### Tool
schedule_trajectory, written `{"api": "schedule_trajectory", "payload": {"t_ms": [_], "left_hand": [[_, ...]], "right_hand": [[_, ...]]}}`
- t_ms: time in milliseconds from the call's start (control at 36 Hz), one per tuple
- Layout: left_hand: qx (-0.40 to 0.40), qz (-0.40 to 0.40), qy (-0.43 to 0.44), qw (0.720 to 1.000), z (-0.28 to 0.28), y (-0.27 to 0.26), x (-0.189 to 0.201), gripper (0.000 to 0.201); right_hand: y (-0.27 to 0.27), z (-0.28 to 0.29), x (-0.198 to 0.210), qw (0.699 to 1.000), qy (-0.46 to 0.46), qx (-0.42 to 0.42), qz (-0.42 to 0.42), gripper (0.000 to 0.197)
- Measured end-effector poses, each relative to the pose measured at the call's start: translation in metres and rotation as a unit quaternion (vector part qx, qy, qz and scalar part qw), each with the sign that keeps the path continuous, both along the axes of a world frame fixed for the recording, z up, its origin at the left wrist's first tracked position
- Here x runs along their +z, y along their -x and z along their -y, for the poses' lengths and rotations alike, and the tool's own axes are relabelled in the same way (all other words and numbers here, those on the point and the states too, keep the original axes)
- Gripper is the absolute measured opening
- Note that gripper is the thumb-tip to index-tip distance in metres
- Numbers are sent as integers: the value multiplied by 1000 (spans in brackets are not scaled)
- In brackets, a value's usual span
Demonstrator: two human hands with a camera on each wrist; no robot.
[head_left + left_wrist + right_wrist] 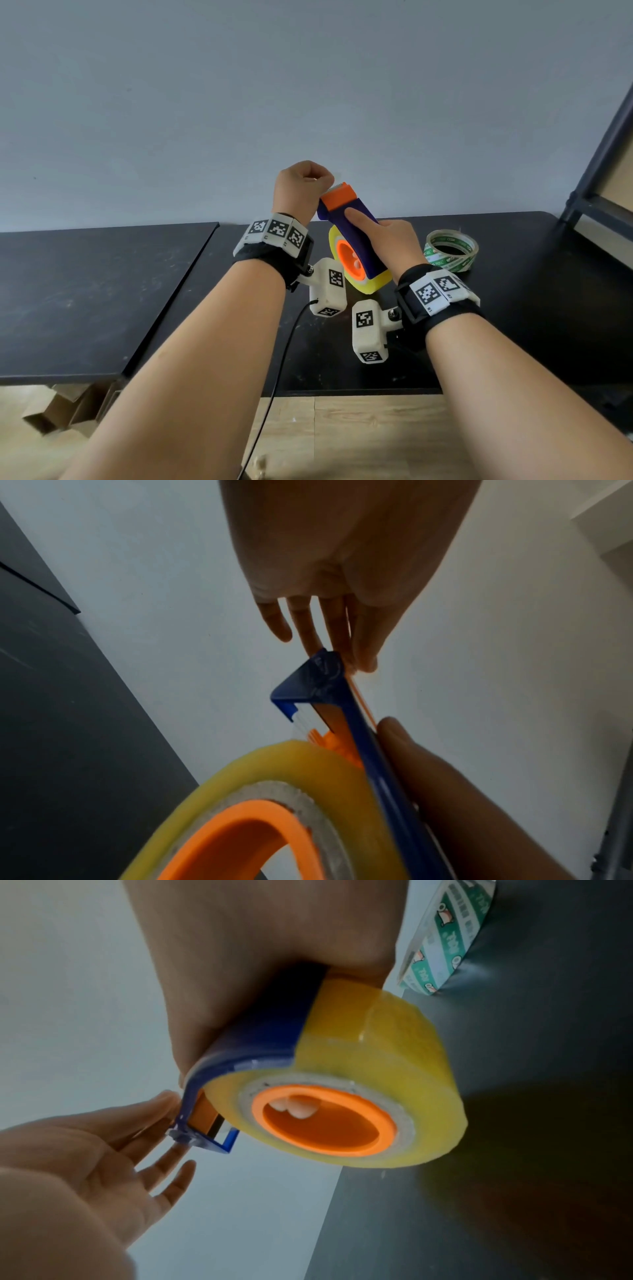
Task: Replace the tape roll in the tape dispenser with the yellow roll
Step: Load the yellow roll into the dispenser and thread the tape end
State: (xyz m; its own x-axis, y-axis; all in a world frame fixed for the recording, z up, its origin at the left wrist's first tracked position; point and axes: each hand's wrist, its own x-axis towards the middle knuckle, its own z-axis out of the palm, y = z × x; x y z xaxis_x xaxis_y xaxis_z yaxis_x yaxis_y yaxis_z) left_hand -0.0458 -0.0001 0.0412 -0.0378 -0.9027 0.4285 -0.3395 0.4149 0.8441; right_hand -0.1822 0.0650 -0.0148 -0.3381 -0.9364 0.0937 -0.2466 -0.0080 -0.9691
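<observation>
Dispenser (356, 226), blue-orange, clamped in right hand (394, 240) above black table (513, 325); yellow roll (394, 1074) seated on hub. Left hand (301, 186) fingers pinching at serrated cutter (337, 187), whether on tape unclear. Risks: fingertip nicked on teeth; tape end slipping back onto roll. Green-printed roll (451, 250) lies beside.

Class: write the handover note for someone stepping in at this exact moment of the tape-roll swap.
Right hand: grips the blue tape dispenser by its body, held off the black table.
Left hand: fingers at the dispenser's cutter end, apparently pinching the tape end there; the tape itself is hard to see.
Done: yellow roll sits on the orange hub; the green-printed roll lies on the table to the right.
Left: finish threading the tape at the cutter.
</observation>
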Motion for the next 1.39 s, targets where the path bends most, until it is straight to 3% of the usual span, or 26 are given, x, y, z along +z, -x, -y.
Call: {"api": "schedule_trajectory", "payload": {"t_ms": [83, 194, 333, 472, 583, 750, 917, 1000, 1083, 1250, 1389], "left_hand": [[-15, 25, 9, 1000, -2, 0, -3, 24], [-16, 52, 29, 998, -4, -3, -6, 14], [1, 81, 33, 996, 1, -7, -9, 28], [-1, 94, 37, 995, 2, -13, -11, 26], [-23, 83, 31, 996, 1, -19, -13, 10], [-65, 13, 15, 998, -7, -18, -7, 5], [-1, -1, 24, 1000, -1, -22, 0, 6], [36, 4, 20, 999, 2, -26, -4, 10], [52, 7, 8, 999, 3, -29, -9, 17], [82, 11, 1, 997, 4, -33, -13, 19], [86, 8, -4, 996, 6, -39, -17, 17]], "right_hand": [[-1, 2, 0, 1000, -5, -13, 4, 48], [-3, 3, 0, 1000, -4, -24, 14, 48], [-6, 1, 3, 998, -9, -18, 53, 46], [-9, -2, 6, 997, -16, -11, 74, 43], [-15, -3, 6, 997, -22, -24, 75, 41], [-9, -1, 12, 989, -38, -90, 112, 42], [-13, 5, 12, 995, -52, -84, 35, 71], [-12, 4, 10, 996, -59, -65, 27, 76], [-11, 3, 12, 997, -51, -54, 18, 64], [-16, 5, 15, 998, -56, 21, -13, 11], [-19, 12, 16, 985, -48, 27, -164, 9]]}}
